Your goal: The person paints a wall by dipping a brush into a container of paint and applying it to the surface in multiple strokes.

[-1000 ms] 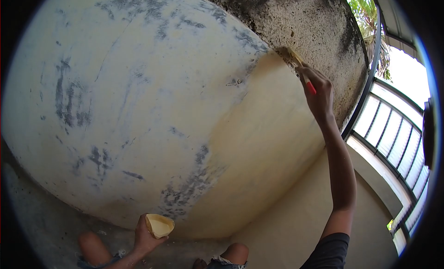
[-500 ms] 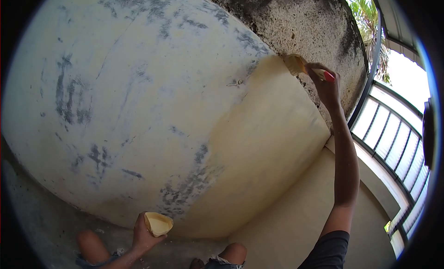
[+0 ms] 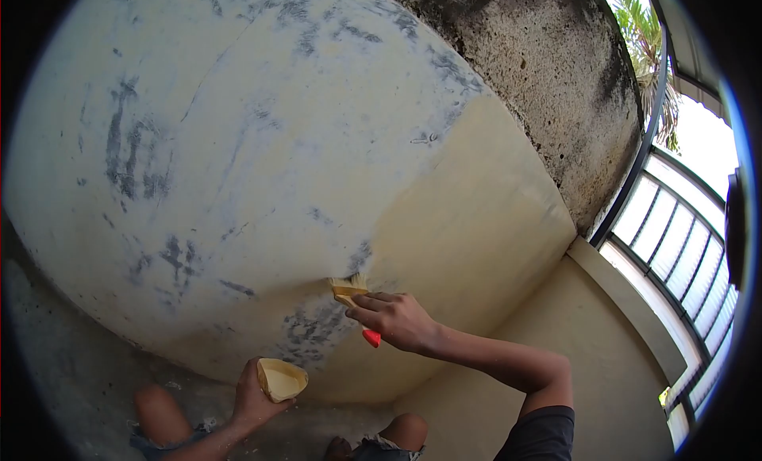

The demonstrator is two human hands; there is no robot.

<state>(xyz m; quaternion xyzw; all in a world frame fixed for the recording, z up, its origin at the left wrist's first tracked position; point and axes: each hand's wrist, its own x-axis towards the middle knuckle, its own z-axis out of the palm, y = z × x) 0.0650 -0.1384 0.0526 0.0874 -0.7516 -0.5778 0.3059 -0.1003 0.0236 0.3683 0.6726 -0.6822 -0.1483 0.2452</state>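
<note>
Wall (image 3: 238, 191) spreads left, its edge (image 3: 517, 124) up-right, of right grip (image 3: 394, 320), which clasps brush (image 3: 349, 286) slanting up-left; left grip (image 3: 254, 397) cups bowl (image 3: 282, 380).

The wall (image 3: 302, 211) is viewed from the person's head, forward and downward, from close by; the knees (image 3: 408, 431) are caught at the bottom, the railing (image 3: 667, 237) at the right.

A walled, semi-outdoor terrace or porch: barred railing (image 3: 682, 247) at three o'clock, palm fronds (image 3: 640, 32) and roofing (image 3: 690, 32) at two.
</note>
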